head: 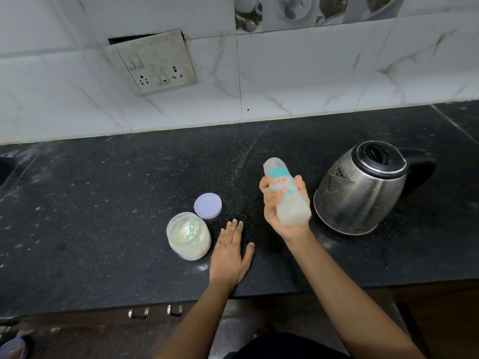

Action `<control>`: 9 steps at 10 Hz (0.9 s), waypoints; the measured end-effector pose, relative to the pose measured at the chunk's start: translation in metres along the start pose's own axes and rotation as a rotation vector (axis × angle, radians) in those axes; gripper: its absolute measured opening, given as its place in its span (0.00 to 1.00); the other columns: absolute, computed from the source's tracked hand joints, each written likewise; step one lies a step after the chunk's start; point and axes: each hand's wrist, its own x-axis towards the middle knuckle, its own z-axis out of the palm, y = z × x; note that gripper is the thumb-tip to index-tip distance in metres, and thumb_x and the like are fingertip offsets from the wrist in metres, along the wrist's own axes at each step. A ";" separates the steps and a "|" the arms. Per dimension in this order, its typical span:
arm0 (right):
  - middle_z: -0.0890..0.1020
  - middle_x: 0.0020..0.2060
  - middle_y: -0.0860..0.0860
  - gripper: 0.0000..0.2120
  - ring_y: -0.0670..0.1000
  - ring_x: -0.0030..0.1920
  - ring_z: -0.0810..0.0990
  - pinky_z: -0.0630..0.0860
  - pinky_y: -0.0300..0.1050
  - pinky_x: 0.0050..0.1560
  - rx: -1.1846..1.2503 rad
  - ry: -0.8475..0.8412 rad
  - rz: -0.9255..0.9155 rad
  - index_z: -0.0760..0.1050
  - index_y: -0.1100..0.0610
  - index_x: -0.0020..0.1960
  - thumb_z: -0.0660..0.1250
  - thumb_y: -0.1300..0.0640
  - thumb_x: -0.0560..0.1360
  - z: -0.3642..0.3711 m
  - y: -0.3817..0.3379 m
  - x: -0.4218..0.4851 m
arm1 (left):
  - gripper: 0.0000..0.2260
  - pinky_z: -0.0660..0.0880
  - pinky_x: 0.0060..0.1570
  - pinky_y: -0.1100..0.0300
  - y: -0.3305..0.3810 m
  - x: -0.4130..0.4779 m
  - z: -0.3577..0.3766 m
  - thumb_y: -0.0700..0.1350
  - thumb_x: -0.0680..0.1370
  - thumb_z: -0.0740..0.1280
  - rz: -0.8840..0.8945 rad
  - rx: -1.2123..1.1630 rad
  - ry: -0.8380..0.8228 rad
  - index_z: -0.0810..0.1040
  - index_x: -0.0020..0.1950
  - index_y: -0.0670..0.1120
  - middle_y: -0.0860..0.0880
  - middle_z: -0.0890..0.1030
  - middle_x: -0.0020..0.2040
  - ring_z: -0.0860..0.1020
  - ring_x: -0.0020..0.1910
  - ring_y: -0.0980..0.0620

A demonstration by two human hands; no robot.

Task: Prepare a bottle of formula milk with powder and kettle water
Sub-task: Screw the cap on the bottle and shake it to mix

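My right hand [278, 211] grips a capped baby bottle [286, 193] with teal print, held tilted above the black counter [103, 216]; it looks blurred and holds milky liquid at its lower end. My left hand [230, 255] rests flat on the counter, fingers straight, just right of an open jar of white formula powder [188, 235] with a pale green scoop [191, 226] inside. The jar's lilac lid [208, 206] lies flat behind the jar. A steel electric kettle [360, 187] with a black lid and handle stands to the right of the bottle.
A white tiled wall with a loose switch and socket plate [153, 62] rises behind the counter. Drawer handles [155, 312] show below the counter's front edge. A sink edge [6, 169] is at the far left.
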 end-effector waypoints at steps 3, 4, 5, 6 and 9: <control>0.74 0.53 0.59 0.30 0.60 0.46 0.81 0.82 0.56 0.45 0.172 0.019 -0.020 0.65 0.61 0.66 0.75 0.59 0.68 0.028 0.005 -0.006 | 0.31 0.43 0.75 0.60 0.001 -0.001 -0.001 0.61 0.78 0.47 -0.006 -0.010 -0.002 0.60 0.77 0.45 0.47 0.60 0.77 0.53 0.77 0.53; 0.74 0.49 0.60 0.32 0.56 0.46 0.78 0.82 0.53 0.42 0.087 0.068 -0.100 0.67 0.61 0.63 0.77 0.60 0.63 0.039 0.004 -0.007 | 0.32 0.43 0.75 0.61 0.001 -0.001 -0.002 0.61 0.77 0.47 -0.004 -0.008 -0.002 0.59 0.77 0.45 0.47 0.60 0.77 0.53 0.77 0.53; 0.77 0.47 0.58 0.31 0.54 0.44 0.80 0.82 0.48 0.41 0.061 0.135 -0.192 0.71 0.60 0.61 0.75 0.57 0.61 0.039 0.002 -0.007 | 0.32 0.42 0.75 0.61 0.001 -0.001 -0.002 0.61 0.77 0.47 -0.003 0.003 -0.006 0.59 0.77 0.45 0.47 0.59 0.78 0.52 0.77 0.53; 0.81 0.48 0.56 0.26 0.54 0.41 0.83 0.83 0.45 0.39 0.035 0.185 -0.177 0.73 0.60 0.61 0.71 0.53 0.65 0.036 -0.004 -0.009 | 0.32 0.43 0.75 0.60 0.002 -0.001 -0.002 0.61 0.77 0.47 -0.004 0.005 -0.006 0.59 0.77 0.45 0.47 0.60 0.77 0.53 0.77 0.53; 0.78 0.46 0.63 0.18 0.59 0.43 0.80 0.81 0.52 0.41 0.093 0.294 -0.108 0.71 0.66 0.57 0.69 0.57 0.72 0.047 -0.006 -0.019 | 0.31 0.42 0.75 0.61 0.001 -0.001 -0.001 0.61 0.78 0.48 -0.011 0.016 -0.011 0.59 0.77 0.46 0.47 0.60 0.77 0.53 0.77 0.53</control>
